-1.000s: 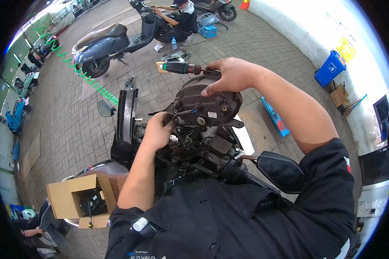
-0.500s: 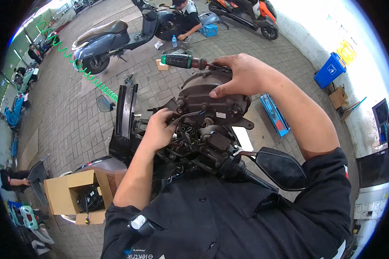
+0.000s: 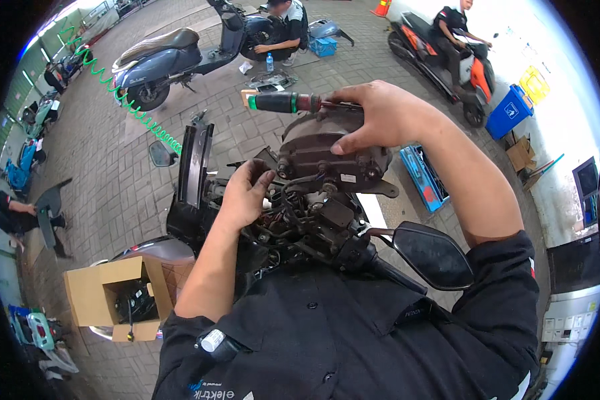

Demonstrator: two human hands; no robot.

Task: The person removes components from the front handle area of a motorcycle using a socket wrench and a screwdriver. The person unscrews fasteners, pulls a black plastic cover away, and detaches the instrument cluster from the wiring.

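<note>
My right hand [image 3: 387, 120] grips a dusty dark headlight unit [image 3: 330, 148] from above, thumb on its back and fingers over its top. The same hand holds a screwdriver [image 3: 277, 102] with a black and green handle, which points left above the housing; its shaft runs under the fingers. Cables run from the unit's back down to the opened front of a scooter [image 3: 297, 230]. Left of the unit, my left hand [image 3: 243, 193] is raised over the exposed wiring, thumb and fingers closed together. Whatever they pinch, if anything, is too small to see.
A mirror [image 3: 433, 255] juts out at right, and another mirror [image 3: 161, 154] lies left. An open cardboard box [image 3: 90, 293] with a black part sits on the seat. Beyond are a blue tool tray [image 3: 423, 180], a grey-blue scooter [image 3: 160, 63] and a person crouching [image 3: 290, 30].
My left hand has drawn slightly up, off the cable behind the headlight unit. The unit has shifted slightly right and down. A person on an orange scooter has rolled forward; another at left carries a panel.
</note>
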